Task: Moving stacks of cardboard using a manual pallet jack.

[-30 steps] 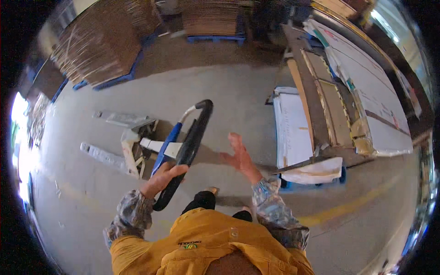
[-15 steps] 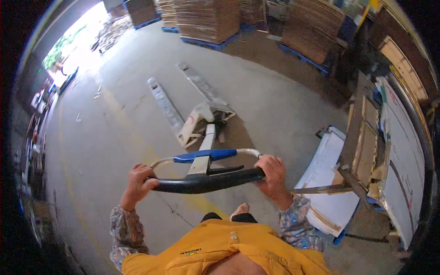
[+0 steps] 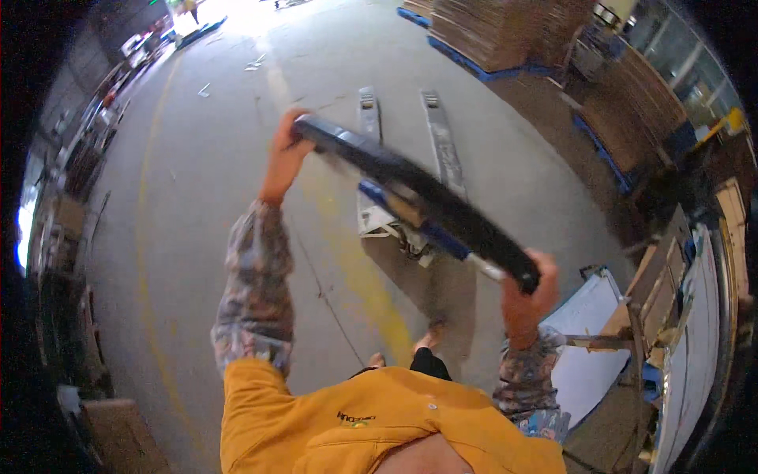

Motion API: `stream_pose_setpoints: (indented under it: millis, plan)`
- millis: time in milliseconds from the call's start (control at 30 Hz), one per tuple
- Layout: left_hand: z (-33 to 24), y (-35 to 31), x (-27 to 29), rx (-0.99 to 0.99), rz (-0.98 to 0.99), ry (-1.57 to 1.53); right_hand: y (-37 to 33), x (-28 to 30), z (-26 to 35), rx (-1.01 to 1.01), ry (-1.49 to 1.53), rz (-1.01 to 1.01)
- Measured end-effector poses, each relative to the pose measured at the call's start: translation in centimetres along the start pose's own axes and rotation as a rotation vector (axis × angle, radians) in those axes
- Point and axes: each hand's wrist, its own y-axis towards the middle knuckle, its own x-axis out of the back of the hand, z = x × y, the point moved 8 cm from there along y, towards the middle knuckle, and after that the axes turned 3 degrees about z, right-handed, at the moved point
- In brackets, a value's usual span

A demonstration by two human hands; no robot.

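Both my hands grip the black handle bar (image 3: 426,189) of a pallet jack. My left hand (image 3: 286,154) is wrapped round its far left end, and my right hand (image 3: 530,296) closes on the near right end. The bar slants from upper left to lower right. Behind it shows part of the blue grip piece (image 3: 446,239) of the handle loop. Beyond the handle lies the white jack body (image 3: 377,221), and its two grey forks (image 3: 442,142) point away from me with no load on them. The bar hides most of the shaft.
Cardboard stacks (image 3: 493,35) on blue pallets stand far right, with another cardboard stack (image 3: 632,110) nearer. Boards and panels (image 3: 687,340) lean at the right, beside a white sheet (image 3: 588,316) on the floor. Assorted goods (image 3: 79,150) line the left wall. Yellow lines (image 3: 146,189) mark the floor.
The handle has swung from nearly level to a steep slant and risen, its left end going farther away. The forks now point more straight ahead, and the surroundings have shifted right in view.
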Motion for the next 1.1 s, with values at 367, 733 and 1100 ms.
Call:
stream_pose_setpoints:
  millis: [367, 733, 1100]
  plan:
    - [2.6, 1.5, -5.7, 0.111, -0.249, -0.126, 1.0, 3.9, -5.5, -0.339, 0.048, -0.137]
    - [-3.9, -17.1, 7.9, -0.037, -0.736, 0.353, -2.2, 4.4, 2.7, -0.069, 0.457, 0.150]
    - [-13.2, -33.3, 3.0, -0.166, -0.884, 0.079, 4.5, 0.1, -2.9, 0.007, 0.425, 0.027]
